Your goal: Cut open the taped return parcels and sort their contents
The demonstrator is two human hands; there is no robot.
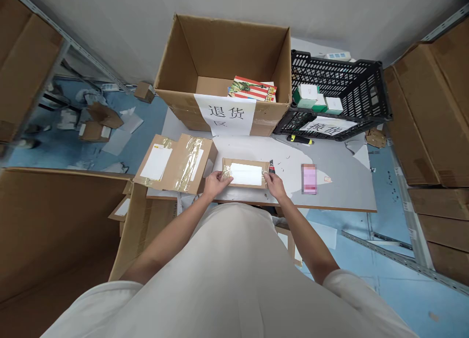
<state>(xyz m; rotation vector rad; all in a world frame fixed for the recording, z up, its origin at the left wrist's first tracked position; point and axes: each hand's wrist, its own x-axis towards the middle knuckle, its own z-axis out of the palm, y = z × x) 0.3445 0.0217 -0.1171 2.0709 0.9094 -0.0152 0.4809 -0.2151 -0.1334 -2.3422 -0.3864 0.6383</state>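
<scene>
A small flat cardboard box (246, 182) with a white label and clear tape at its ends lies in front of me, near the table's front edge. My left hand (217, 183) grips its left end, thumb on top. At the right end my right hand (274, 185) holds it in the same way. Just behind that end, partly hidden, is a red and black utility knife (271, 167). Two larger taped cartons stand left of my left hand: one carton (192, 164) and, beside it, another carton (154, 163), both with white labels.
Behind stands a large open carton (176, 108) holding colourful printed packs (252, 89). A black plastic crate (366, 91) with green and white boxes (308, 95) adjoins it. A yellow and black cutter (300, 139) and a pink blurred rectangle (309, 179) lie on the table (344, 181).
</scene>
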